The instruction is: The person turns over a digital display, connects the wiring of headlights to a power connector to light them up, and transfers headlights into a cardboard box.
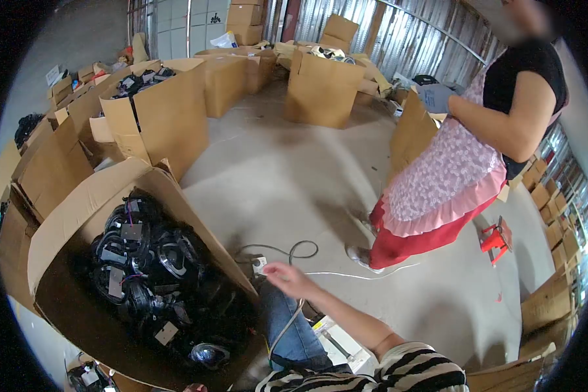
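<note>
My right hand (pixel 289 279) reaches out over my knee in jeans, fingers loosely stretched, with nothing visible in it. Its fingertips are close to a small white block (pixel 259 264), perhaps a power socket; whether they touch it I cannot tell. Of my left hand (pixel 196 388) only a sliver shows at the bottom edge, its fingers hidden. To my left stands a large open cardboard box (pixel 88 202) holding a heap of black coiled cables (pixel 137 261) with grey, plate-like parts and shiny rounded pieces.
A co-worker in a pink apron (pixel 444 170) stands at the right by another carton (pixel 411 134). A red stool (pixel 496 240) is behind them. Grey cable (pixel 304 248) loops over the floor. A white case-like object (pixel 343 346) lies beside my leg. More filled cartons (pixel 323 88) stand behind.
</note>
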Demonstrator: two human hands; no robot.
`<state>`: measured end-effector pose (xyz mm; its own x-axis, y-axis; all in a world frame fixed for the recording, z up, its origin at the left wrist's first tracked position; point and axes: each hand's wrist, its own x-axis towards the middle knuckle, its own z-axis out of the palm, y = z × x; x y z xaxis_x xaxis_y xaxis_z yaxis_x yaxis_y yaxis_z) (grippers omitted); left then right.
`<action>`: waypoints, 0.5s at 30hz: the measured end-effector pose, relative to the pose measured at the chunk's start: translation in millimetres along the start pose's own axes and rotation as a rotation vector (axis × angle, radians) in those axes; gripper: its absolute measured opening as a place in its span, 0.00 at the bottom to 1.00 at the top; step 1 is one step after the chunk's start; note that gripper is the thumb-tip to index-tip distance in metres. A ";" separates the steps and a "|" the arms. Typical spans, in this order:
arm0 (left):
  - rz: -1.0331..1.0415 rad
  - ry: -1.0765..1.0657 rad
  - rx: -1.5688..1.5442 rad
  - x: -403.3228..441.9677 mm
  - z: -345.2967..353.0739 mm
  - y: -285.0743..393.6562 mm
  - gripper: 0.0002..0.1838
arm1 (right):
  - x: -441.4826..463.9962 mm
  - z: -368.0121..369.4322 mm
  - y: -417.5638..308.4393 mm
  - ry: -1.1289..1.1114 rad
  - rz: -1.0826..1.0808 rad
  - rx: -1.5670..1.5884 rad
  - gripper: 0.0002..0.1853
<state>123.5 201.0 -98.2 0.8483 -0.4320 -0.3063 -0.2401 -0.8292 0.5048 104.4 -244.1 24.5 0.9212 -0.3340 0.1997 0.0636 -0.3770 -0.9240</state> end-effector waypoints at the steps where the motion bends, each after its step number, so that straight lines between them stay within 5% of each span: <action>1: 0.005 0.014 0.049 -0.7 -0.3 4.1 0.15 | 0.9 -14.8 -9.8 0.006 0.166 0.044 0.10; 15: -0.068 0.047 0.161 7.9 -22.1 38.6 0.17 | 41.0 -128.1 -19.0 0.366 0.046 0.013 0.11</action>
<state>131.4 173.4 -63.3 0.8853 -0.3588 -0.2957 -0.2504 -0.9038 0.3472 91.8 -361.3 92.0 0.7250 -0.6382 0.2591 0.0322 -0.3444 -0.9383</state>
